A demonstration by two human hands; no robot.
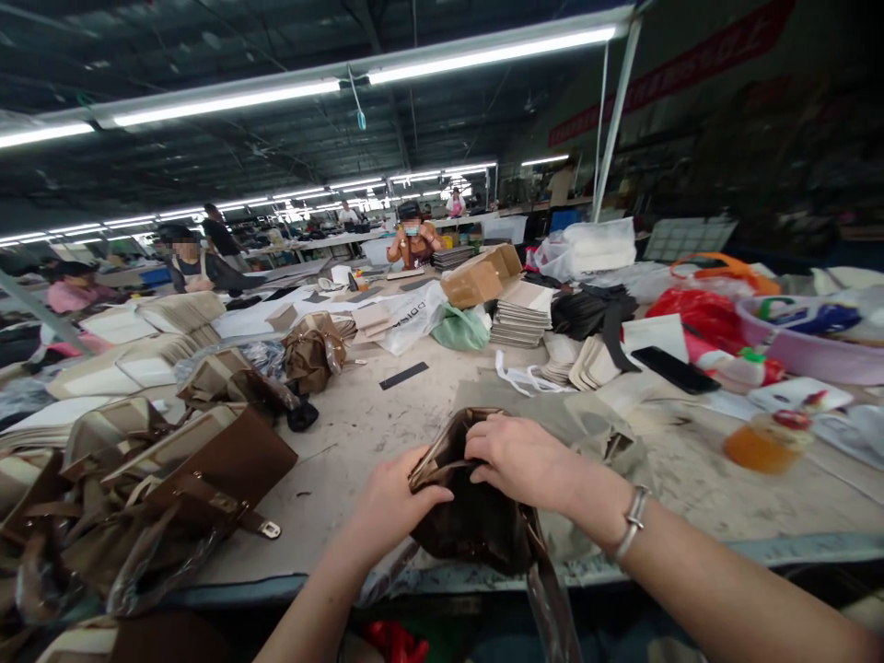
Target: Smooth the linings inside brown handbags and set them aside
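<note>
A dark brown handbag lies at the table's front edge with its mouth toward me, the dark inside showing. My left hand grips the bag's left rim, thumb over the edge and fingers mostly hidden behind it. At the upper opening, my right hand has its fingers bent and closed on the rim or lining; exactly which layer it pinches I cannot tell. A plastic-wrapped strap hangs from the bag over the table edge.
Several brown handbags are piled at left. Ahead lie a dark strip and stacked panels. On the right are a black phone, a jar of amber liquid and a lilac basin. A co-worker sits across the table.
</note>
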